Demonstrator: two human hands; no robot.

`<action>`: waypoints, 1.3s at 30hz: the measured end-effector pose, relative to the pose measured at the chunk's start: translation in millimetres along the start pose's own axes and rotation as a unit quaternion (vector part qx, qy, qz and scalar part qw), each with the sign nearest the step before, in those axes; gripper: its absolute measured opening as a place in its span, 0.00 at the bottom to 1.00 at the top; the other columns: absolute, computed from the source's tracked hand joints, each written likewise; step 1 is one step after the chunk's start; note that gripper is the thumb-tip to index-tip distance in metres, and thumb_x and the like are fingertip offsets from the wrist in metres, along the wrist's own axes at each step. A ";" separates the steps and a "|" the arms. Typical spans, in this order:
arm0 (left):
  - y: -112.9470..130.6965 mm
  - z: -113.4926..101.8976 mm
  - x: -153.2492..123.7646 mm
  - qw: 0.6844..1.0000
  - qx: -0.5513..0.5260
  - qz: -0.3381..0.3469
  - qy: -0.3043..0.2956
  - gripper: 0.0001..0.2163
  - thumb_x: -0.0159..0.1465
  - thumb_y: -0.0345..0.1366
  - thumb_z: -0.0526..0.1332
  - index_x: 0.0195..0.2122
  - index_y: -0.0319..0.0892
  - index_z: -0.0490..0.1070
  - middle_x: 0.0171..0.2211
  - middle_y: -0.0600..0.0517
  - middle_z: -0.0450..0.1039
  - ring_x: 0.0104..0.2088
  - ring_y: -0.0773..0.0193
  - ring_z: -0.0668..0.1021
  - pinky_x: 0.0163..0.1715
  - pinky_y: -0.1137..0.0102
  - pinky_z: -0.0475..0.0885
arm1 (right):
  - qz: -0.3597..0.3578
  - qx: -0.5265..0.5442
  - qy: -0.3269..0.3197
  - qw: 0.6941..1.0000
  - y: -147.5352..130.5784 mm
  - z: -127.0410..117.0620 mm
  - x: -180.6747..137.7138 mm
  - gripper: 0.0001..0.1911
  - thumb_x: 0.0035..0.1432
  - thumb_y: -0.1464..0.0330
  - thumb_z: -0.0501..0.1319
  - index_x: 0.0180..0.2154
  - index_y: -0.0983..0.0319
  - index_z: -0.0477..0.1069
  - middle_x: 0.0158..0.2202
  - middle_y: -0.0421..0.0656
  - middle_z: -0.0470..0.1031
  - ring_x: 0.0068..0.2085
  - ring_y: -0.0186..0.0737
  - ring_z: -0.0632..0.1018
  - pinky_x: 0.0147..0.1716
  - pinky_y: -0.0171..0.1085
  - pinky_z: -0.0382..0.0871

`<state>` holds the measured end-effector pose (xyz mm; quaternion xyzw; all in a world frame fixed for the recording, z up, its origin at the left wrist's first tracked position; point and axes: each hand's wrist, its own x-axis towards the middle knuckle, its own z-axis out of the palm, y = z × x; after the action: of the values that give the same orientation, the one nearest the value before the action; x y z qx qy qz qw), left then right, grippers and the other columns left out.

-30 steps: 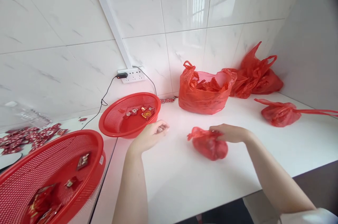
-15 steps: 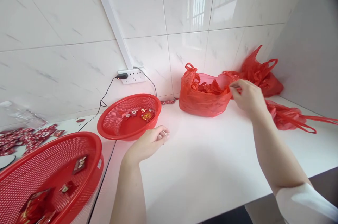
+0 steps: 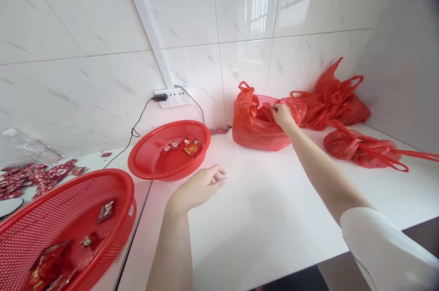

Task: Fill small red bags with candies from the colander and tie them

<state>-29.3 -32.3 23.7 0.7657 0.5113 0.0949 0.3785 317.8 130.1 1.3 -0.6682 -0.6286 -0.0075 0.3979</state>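
Observation:
My right hand (image 3: 281, 114) reaches into the open red plastic bag (image 3: 257, 133) standing against the wall; its fingers curl on the crumpled red bags inside, and what they pinch is partly hidden. My left hand (image 3: 202, 186) rests loosely on the white counter (image 3: 274, 218), fingers slightly apart and holding nothing, just in front of the smaller red basket (image 3: 169, 150). That basket holds several small red wrapped candies (image 3: 190, 147). Two tied red bags (image 3: 360, 148) lie at the right on the counter.
A larger red basket (image 3: 61, 227) with a few candy packets sits at the near left. More red packets (image 3: 34, 176) lie scattered at the far left. A wall socket (image 3: 171, 97) with a black plug and cable is behind. More red bags (image 3: 334, 99) are piled in the corner.
My right hand let go of the small tied red bag at the right by the other one, then moved left into the open bag. My left hand barely moved.

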 end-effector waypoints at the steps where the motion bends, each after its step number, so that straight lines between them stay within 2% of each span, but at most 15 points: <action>1: -0.7 -0.4 0.7 1.000 0.001 -0.002 -0.001 0.17 0.63 0.53 0.54 0.44 0.48 0.70 0.40 0.49 0.75 0.35 0.59 0.78 0.34 0.67 0.70 | 0.002 0.010 0.031 0.999 -1.0 -2.1 0.3 0.17 0.59 0.71 0.48 0.41 0.67 0.73 0.41 0.54 0.78 0.43 0.46 0.77 0.48 0.44 0.67; 6: 1.0 0.2 6.0 1.000 0.002 0.015 0.022 0.16 0.64 0.51 0.54 0.43 0.47 0.70 0.39 0.50 0.75 0.37 0.59 0.78 0.35 0.67 0.70 | -0.016 0.149 0.208 0.967 -21.0 -18.5 -7.9 0.16 0.60 0.69 0.48 0.45 0.63 0.69 0.43 0.49 0.77 0.43 0.39 0.77 0.44 0.38 0.70; 9: 5.3 2.2 10.9 0.991 -0.025 0.078 0.108 0.13 0.65 0.48 0.54 0.40 0.46 0.71 0.38 0.51 0.75 0.39 0.60 0.77 0.38 0.68 0.69 | -0.047 0.185 0.304 0.933 -40.1 -27.3 -25.4 0.13 0.60 0.70 0.48 0.44 0.62 0.66 0.44 0.49 0.75 0.45 0.39 0.76 0.45 0.40 0.70; 11: 7.4 3.3 14.0 0.978 -0.050 0.119 0.164 0.13 0.65 0.48 0.54 0.38 0.45 0.71 0.37 0.52 0.75 0.38 0.61 0.76 0.38 0.69 0.69 | -0.050 0.163 0.357 0.919 -49.2 -29.9 -37.2 0.13 0.60 0.72 0.48 0.45 0.60 0.65 0.45 0.48 0.73 0.47 0.40 0.75 0.47 0.42 0.69; 13: 8.5 3.9 15.7 0.971 -0.062 0.139 0.185 0.13 0.66 0.48 0.54 0.37 0.45 0.70 0.35 0.52 0.75 0.37 0.61 0.76 0.37 0.69 0.69 | -0.035 0.113 0.355 0.927 -52.6 -29.1 -43.9 0.14 0.59 0.73 0.47 0.44 0.59 0.65 0.44 0.47 0.72 0.47 0.42 0.74 0.47 0.44 0.69; 16: 9.5 4.5 15.7 0.971 -0.059 0.145 0.182 0.13 0.66 0.47 0.54 0.35 0.44 0.70 0.34 0.52 0.74 0.37 0.62 0.75 0.36 0.70 0.69 | 0.005 0.041 0.266 0.963 -48.8 -23.8 -41.4 0.13 0.55 0.75 0.49 0.39 0.59 0.67 0.40 0.46 0.71 0.41 0.43 0.74 0.43 0.44 0.69; 18: 10.8 5.0 14.7 0.972 -0.053 0.141 0.182 0.13 0.66 0.47 0.54 0.35 0.44 0.70 0.33 0.52 0.74 0.36 0.62 0.75 0.35 0.69 0.69 | 0.027 0.022 0.233 0.972 -44.7 -20.8 -34.9 0.13 0.53 0.76 0.49 0.39 0.59 0.66 0.41 0.47 0.70 0.40 0.43 0.73 0.41 0.44 0.69; 20: 12.5 5.7 13.9 0.973 -0.044 0.134 0.182 0.13 0.66 0.47 0.53 0.34 0.44 0.70 0.33 0.52 0.75 0.35 0.61 0.75 0.34 0.69 0.68 | 0.031 0.023 0.256 0.966 -42.7 -20.5 -29.0 0.15 0.54 0.77 0.48 0.41 0.60 0.66 0.43 0.48 0.68 0.42 0.44 0.72 0.43 0.45 0.68; 24: 13.3 6.5 14.9 0.975 -0.029 0.131 0.180 0.13 0.66 0.46 0.53 0.34 0.44 0.70 0.32 0.53 0.75 0.33 0.62 0.75 0.33 0.69 0.66 | 0.022 0.009 0.358 0.933 -45.0 -28.6 -23.7 0.18 0.58 0.77 0.43 0.45 0.61 0.66 0.44 0.51 0.65 0.48 0.47 0.71 0.46 0.47 0.67; 26: 12.1 6.7 16.3 0.975 -0.026 0.131 0.178 0.13 0.66 0.46 0.53 0.34 0.44 0.70 0.32 0.53 0.75 0.34 0.62 0.75 0.32 0.70 0.66 | 0.009 -0.017 0.367 0.930 -45.1 -33.2 -21.0 0.18 0.59 0.77 0.43 0.45 0.62 0.66 0.46 0.53 0.65 0.50 0.48 0.71 0.47 0.48 0.66; 28: 10.9 7.0 17.7 0.975 -0.025 0.130 0.176 0.12 0.66 0.46 0.53 0.34 0.45 0.70 0.32 0.54 0.75 0.34 0.63 0.75 0.32 0.70 0.66 | -0.007 -0.046 0.313 0.949 -42.1 -35.4 -15.5 0.16 0.58 0.77 0.45 0.42 0.61 0.68 0.46 0.52 0.67 0.48 0.49 0.71 0.47 0.49 0.65; 31: 9.9 7.6 19.0 0.976 -0.028 0.134 0.170 0.12 0.66 0.45 0.53 0.35 0.45 0.71 0.32 0.54 0.75 0.34 0.63 0.75 0.33 0.70 0.66 | -0.005 -0.055 0.164 0.985 -32.2 -34.0 -3.0 0.11 0.54 0.77 0.50 0.34 0.61 0.69 0.41 0.49 0.71 0.45 0.49 0.73 0.47 0.49 0.65; 32: 9.8 7.7 19.1 0.976 -0.029 0.135 0.168 0.12 0.66 0.45 0.53 0.35 0.45 0.71 0.32 0.54 0.75 0.33 0.63 0.75 0.33 0.70 0.66 | 0.002 -0.038 0.141 0.989 -28.6 -33.2 1.2 0.10 0.53 0.78 0.51 0.33 0.61 0.68 0.40 0.49 0.72 0.44 0.48 0.73 0.46 0.48 0.66; 34: 9.5 7.8 19.3 0.977 -0.031 0.135 0.165 0.12 0.66 0.45 0.53 0.35 0.45 0.71 0.32 0.54 0.75 0.33 0.63 0.75 0.33 0.70 0.67 | 0.015 0.020 0.171 0.985 -23.2 -33.4 7.6 0.11 0.52 0.78 0.50 0.34 0.61 0.68 0.39 0.48 0.72 0.42 0.46 0.74 0.45 0.46 0.67; 39: 8.2 8.2 20.6 0.977 -0.027 0.132 0.164 0.13 0.66 0.46 0.53 0.36 0.45 0.71 0.33 0.53 0.75 0.35 0.62 0.75 0.35 0.69 0.67 | 0.005 0.116 0.379 0.918 -35.0 -46.0 -1.4 0.12 0.59 0.73 0.46 0.39 0.58 0.65 0.42 0.48 0.68 0.44 0.43 0.72 0.44 0.45 0.69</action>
<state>-9.7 -20.3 18.6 0.7898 0.4581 0.2819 0.2946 310.4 100.3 50.2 -0.5678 -0.4242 -0.1853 0.6807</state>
